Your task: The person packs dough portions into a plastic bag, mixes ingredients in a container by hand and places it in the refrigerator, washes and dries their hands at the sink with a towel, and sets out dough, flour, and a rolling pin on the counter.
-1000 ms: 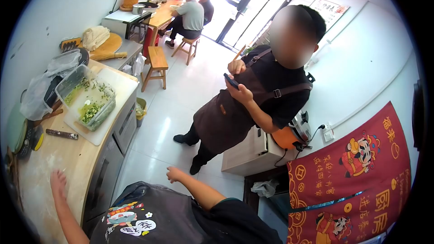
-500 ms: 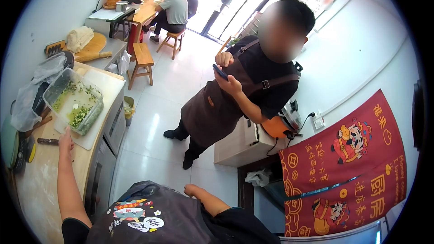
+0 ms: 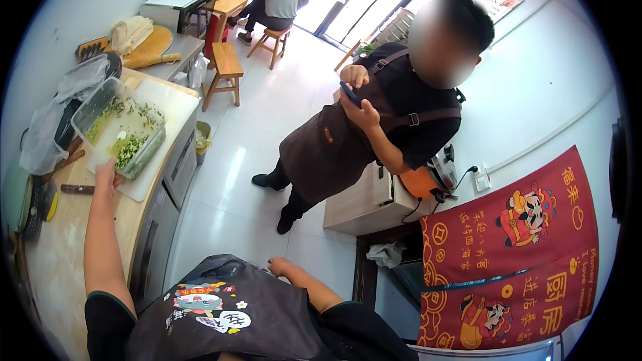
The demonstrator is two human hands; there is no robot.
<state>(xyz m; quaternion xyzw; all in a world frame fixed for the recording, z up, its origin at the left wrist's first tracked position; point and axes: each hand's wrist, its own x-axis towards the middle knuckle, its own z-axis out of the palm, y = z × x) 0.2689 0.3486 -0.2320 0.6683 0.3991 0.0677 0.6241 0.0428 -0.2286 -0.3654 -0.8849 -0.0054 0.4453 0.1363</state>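
Observation:
My left hand [image 3: 107,175] is at the near corner of a clear plastic container [image 3: 148,160], its fingers closed on the rim. Chopped green filling lies inside the container, which rests on a white cutting board [image 3: 179,98] on the wooden counter. Just left of my hand is a dark rolling pin [image 3: 77,189], partly covered by the wrist. My right hand [image 3: 278,266] hangs in front of my dark apron [image 3: 234,314] with its fingers curled; whether anything small is inside cannot be seen.
A person in a brown apron [image 3: 328,154] stands ahead, holding a phone [image 3: 350,94]. Plastic bags [image 3: 45,149] and pans lie along the wall. Wooden stools [image 3: 227,61] and two seated people are farther back. A red curtain [image 3: 515,247] hangs at the right.
My left hand has moved forward from the floured counter to the container's near corner and closed on it. My right hand stays low by the apron. The camera view has shifted slightly.

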